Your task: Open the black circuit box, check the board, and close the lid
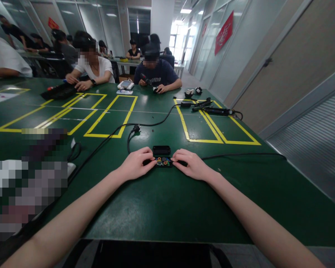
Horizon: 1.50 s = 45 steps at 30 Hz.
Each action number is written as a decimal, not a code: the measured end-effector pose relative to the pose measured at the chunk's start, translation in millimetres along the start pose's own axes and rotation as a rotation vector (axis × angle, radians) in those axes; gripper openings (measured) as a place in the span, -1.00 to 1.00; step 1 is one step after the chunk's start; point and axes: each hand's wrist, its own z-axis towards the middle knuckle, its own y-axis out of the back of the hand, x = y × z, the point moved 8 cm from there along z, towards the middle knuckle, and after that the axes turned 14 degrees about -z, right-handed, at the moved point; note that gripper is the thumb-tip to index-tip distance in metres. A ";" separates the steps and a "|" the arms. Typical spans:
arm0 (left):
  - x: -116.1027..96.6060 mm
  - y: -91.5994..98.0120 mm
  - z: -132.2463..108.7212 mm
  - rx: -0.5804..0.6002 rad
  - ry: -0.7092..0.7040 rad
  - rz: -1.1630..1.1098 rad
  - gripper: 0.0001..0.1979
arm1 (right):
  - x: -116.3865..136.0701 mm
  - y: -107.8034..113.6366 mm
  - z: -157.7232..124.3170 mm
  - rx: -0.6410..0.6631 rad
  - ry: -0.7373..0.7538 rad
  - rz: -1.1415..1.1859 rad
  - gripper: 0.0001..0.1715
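Open box [163, 161], coloured parts: left hand [135, 165] curled on its 9 o'clock end, right hand [191, 164] on 3 o'clock; lid [161, 150] at 12; best held flat, evenly.

Hands [136, 163] hide the board's [163, 161] ends (parts too tiny).

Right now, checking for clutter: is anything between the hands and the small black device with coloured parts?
Nothing visible. The left hand and right hand hold the device at its ends; the black cover lies just behind it, clear of both.
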 end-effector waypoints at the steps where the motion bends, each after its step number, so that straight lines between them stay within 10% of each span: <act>1: -1.5 0.1 -0.2 0.001 -0.016 0.026 -0.77 | 0.5 0.6 0.2 -0.007 0.003 0.001 -0.80; 10: -7.4 14.2 -4.5 -0.170 -0.125 0.126 -0.77 | 3.6 8.2 0.1 -0.078 0.045 -0.090 -0.76; 16: 14.6 -12.1 -4.6 0.052 0.052 0.173 -0.22 | -13.5 -5.5 -1.8 -0.092 -0.106 -0.157 -0.55; 29: 7.6 -7.7 -5.9 -0.009 -0.044 0.038 -0.62 | -14.6 -5.4 -1.6 -0.137 -0.161 0.116 -0.74; 45: -0.8 -4.1 -5.2 -0.045 -0.064 -0.172 -0.49 | -27.0 -6.6 -4.8 -0.245 -0.376 0.470 -0.74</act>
